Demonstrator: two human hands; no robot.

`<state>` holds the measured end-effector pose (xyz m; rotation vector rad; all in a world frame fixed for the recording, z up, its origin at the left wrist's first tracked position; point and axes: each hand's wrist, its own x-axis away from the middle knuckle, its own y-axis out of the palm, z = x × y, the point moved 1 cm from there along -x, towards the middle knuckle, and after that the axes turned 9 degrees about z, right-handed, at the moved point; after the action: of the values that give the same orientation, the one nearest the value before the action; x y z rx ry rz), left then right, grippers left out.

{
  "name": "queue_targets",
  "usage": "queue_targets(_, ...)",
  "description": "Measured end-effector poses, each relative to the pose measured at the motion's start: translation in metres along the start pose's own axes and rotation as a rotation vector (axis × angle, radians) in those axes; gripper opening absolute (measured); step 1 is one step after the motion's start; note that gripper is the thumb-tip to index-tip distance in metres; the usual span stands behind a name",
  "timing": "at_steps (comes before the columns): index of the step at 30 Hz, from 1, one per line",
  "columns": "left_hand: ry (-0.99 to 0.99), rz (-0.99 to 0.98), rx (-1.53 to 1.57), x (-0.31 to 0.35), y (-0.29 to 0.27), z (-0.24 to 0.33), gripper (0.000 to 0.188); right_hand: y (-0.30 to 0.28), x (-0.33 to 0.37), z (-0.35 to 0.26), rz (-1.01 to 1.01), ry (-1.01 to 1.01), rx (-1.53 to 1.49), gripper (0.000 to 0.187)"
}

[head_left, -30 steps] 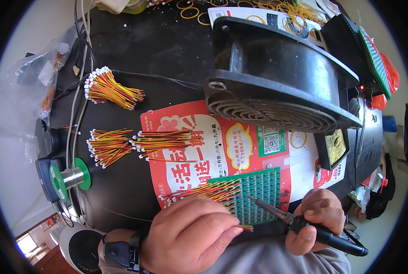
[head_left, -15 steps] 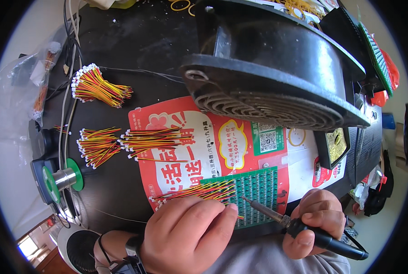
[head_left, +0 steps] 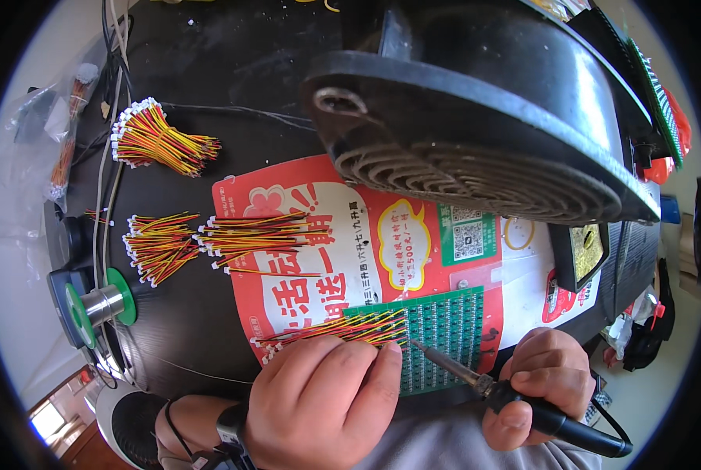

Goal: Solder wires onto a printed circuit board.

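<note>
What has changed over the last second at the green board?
The view has tilted down, so the black fan looms larger. The right hand still grips the soldering iron, its tip at the green circuit board; the left hand still presses the wires.

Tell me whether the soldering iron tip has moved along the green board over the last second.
Cannot tell: the soldering iron tip sits at the green board's left part throughout; the camera moved.
</note>
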<state>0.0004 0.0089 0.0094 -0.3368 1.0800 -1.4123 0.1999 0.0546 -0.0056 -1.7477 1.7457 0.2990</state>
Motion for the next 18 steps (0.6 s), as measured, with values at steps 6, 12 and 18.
queue_targets(6,0.004,-0.014,-0.039,0.002,0.0,0.001,0.022,0.003,0.001,0.002,-0.043,-0.016,-0.007,0.031)
queue_targets(12,0.033,-0.015,-0.019,-0.005,0.001,0.005,0.025,-0.006,-0.003,-0.002,-0.035,-0.02,0.022,0.031)
queue_targets(18,0.021,-0.046,-0.05,0.002,-0.003,0.0,0.027,0.004,0.001,0.0,-0.059,-0.013,0.004,0.032)
